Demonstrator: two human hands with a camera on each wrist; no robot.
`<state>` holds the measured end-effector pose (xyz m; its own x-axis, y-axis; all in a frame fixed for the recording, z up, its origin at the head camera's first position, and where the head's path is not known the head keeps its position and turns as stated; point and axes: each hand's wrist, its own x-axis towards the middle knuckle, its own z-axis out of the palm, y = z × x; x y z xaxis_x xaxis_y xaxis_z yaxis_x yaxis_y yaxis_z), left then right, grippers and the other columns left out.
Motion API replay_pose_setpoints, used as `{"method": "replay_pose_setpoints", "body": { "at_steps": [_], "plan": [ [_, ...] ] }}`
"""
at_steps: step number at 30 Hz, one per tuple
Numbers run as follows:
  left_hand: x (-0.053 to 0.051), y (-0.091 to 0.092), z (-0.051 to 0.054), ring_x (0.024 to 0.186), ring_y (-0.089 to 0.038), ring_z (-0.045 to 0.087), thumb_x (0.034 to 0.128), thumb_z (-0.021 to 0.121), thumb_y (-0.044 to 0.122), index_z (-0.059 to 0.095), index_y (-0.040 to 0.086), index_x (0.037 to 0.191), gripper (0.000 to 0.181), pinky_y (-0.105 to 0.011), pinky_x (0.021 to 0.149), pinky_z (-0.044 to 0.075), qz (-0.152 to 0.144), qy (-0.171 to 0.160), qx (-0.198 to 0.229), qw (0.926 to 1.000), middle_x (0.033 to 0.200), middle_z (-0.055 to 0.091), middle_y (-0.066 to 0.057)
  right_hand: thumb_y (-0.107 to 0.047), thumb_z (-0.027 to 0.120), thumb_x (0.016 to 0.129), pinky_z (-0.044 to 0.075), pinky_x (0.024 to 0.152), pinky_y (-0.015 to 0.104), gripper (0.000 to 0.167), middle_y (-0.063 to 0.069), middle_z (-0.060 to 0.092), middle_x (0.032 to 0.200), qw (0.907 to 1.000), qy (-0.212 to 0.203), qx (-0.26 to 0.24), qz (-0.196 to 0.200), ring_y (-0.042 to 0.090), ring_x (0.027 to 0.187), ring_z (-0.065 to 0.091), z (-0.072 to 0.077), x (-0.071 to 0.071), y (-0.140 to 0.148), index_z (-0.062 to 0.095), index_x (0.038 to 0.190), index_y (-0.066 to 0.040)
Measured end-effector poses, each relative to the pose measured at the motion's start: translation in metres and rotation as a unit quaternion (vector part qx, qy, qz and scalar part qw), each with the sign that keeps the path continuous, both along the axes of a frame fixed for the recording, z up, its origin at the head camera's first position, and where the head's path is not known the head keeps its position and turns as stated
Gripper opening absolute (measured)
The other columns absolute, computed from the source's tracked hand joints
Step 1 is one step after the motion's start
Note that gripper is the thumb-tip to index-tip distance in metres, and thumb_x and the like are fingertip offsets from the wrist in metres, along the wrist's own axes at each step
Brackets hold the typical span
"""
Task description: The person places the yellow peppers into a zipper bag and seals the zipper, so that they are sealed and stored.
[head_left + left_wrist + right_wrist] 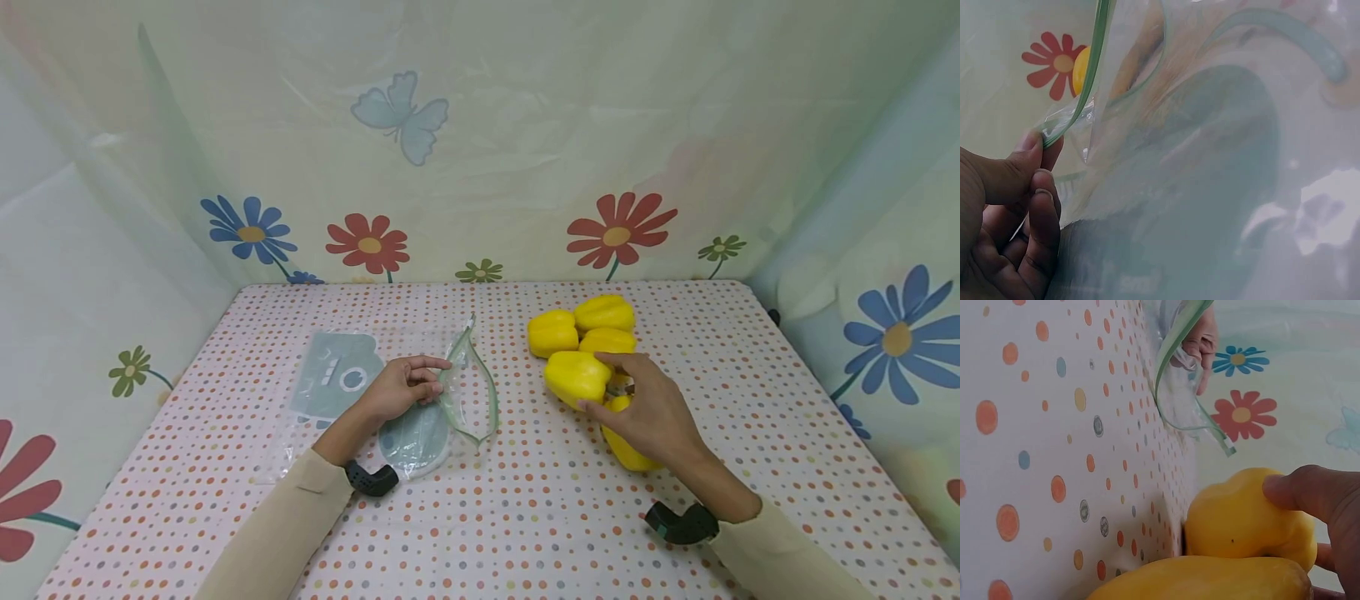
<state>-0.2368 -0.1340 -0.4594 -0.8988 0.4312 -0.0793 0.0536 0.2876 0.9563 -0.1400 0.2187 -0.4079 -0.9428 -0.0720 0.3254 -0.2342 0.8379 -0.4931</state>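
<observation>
My left hand (401, 387) pinches the green-edged rim of a clear zip bag (491, 392) between thumb and forefinger; the left wrist view shows the green zip strip (1090, 75) at the fingertips. The bag lies on the table with its mouth spread apart toward the right. With thumb and fingers, my right hand (652, 408) grips a yellow bell pepper (576, 377) at its right end. Another pepper (628, 437) lies beneath that hand, partly hidden by it. Three more yellow peppers, one of them a blocky pepper (552, 333), sit together just behind.
A dotted cloth (525, 533) covers the table. Printed blue-green shapes (333, 375) show on the bag. Behind the table hangs a flowered curtain (510, 150), and similar sheets close off both sides. Each wrist wears a black camera (372, 479).
</observation>
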Motion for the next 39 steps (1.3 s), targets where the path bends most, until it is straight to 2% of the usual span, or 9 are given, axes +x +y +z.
{"method": "replay_pose_setpoints", "body": {
  "at_steps": [10,24,30,39],
  "plan": [
    [-0.0004,0.0001,-0.0008,0.064,-0.014,0.052,0.0924,0.066,0.005,0.062,0.001,0.126,0.034,-0.026,0.061,0.046,-0.002,0.002,0.002,1.0,0.078,0.068,0.001,-0.017,0.088,0.072,0.053,0.077,0.048,0.068,0.019,0.055,0.124,0.9986,0.048,-0.019,0.015,0.032,0.099,0.057,-0.0004,0.0001,-0.002,0.057,0.13,-0.003],
    [0.0001,-0.0002,0.0003,0.063,-0.013,0.052,0.0926,0.066,0.006,0.062,0.002,0.126,0.034,-0.026,0.061,0.046,-0.003,0.003,0.002,1.0,0.078,0.068,0.003,-0.017,0.09,0.069,0.052,0.079,0.053,0.069,0.019,0.054,0.123,0.9964,0.078,-0.029,0.017,0.033,0.102,0.055,0.0014,0.0011,-0.0013,0.059,0.129,-0.004],
    [0.0003,0.0004,0.0008,0.064,-0.014,0.054,0.0925,0.066,0.006,0.062,0.003,0.126,0.034,-0.026,0.061,0.046,-0.001,0.004,-0.002,1.0,0.078,0.069,0.002,-0.014,0.09,0.069,0.057,0.074,0.05,0.068,0.019,0.051,0.123,0.9959,0.079,-0.04,0.02,0.033,0.102,0.056,0.0022,0.0018,-0.0027,0.059,0.129,-0.005],
    [0.0001,0.0003,0.0001,0.065,-0.014,0.054,0.0923,0.067,0.005,0.062,0.002,0.126,0.035,-0.026,0.061,0.046,0.003,0.001,-0.008,1.0,0.079,0.07,0.001,-0.011,0.09,0.067,0.055,0.073,0.048,0.067,0.018,0.049,0.122,0.9944,0.098,-0.031,0.023,0.032,0.103,0.054,0.0052,0.0032,-0.0062,0.061,0.127,-0.006]
  ]
}}
